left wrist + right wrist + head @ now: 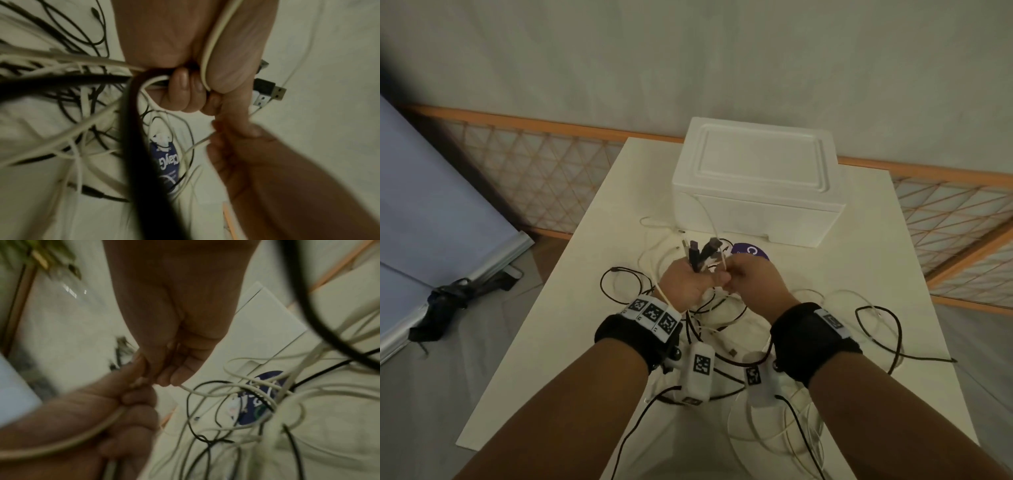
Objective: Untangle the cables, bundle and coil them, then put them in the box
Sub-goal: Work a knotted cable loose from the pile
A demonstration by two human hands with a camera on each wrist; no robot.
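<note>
Black and white cables (722, 329) lie tangled on the white table (571, 342). My left hand (688, 284) grips a bunch of them in its fist (185, 92), with several USB plugs (702, 251) sticking up out of it (267, 91). Right beside it, touching, my right hand (750, 277) pinches a thin white cable (197, 391) at its fingertips (170, 379). The white foam box (756, 178) stands behind the hands with its lid on.
A purple round label or disc (751, 251) lies under the cables in front of the box. Loose loops of cable (880, 329) spread to the right and towards the near table edge. A lattice railing (534, 178) runs behind the table.
</note>
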